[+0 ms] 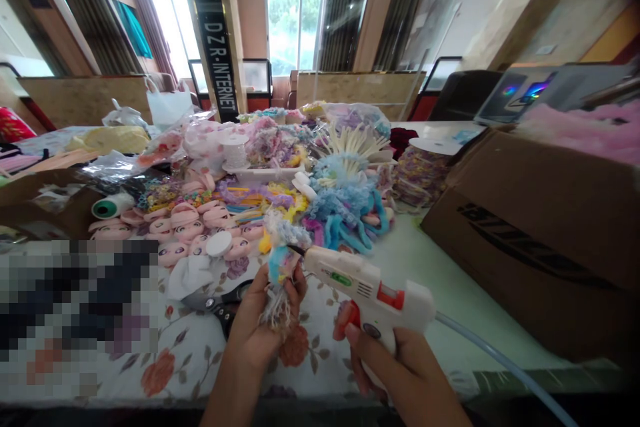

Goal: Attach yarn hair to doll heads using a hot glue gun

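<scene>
In my left hand (257,320) is a small bundle of yarn (280,265), pale blue and multicoloured, with loose whitish strands hanging below and a fluffy top. My right hand (395,367) is wrapped round the handle of a white hot glue gun (365,287), fingers by its red trigger. The gun's dark nozzle points left and reaches the side of the bundle; whether it touches cannot be made out. Just left of my left hand lie black-handled scissors (220,303) on the flowered tablecloth (175,353).
Several pink doll faces (187,223) lie beyond my left hand. Blue fuzzy yarn (345,193) and pale sticks are heaped behind the gun. A large cardboard box (540,240) stands at right, with a grey cord (500,360) running past it. A spool of ribbon (113,205) lies at left.
</scene>
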The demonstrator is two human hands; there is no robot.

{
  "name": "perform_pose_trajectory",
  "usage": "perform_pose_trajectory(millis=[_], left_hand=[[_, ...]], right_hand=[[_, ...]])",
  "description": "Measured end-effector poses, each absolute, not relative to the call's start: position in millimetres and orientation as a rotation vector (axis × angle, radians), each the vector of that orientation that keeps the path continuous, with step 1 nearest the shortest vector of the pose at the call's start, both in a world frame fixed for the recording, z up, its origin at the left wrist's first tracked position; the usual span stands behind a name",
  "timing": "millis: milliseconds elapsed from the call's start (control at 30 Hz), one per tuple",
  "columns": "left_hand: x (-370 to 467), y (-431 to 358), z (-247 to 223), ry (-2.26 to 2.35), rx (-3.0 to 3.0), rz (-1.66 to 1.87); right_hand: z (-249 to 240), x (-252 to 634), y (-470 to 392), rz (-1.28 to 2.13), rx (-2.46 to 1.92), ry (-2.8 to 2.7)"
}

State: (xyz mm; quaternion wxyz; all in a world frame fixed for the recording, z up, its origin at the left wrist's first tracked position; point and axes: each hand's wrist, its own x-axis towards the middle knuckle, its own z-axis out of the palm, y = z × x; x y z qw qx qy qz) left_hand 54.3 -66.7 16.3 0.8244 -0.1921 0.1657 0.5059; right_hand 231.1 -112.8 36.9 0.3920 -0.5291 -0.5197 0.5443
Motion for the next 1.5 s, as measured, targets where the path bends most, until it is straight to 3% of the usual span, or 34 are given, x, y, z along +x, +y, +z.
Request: perform_pose_trajectory(millis=[1500], left_hand=[[56.8, -70.7, 15.7, 0.297, -0.437, 1.075]], right_hand=[[39.1, 227.6, -114.2, 1.196, -1.474, -1.469]])
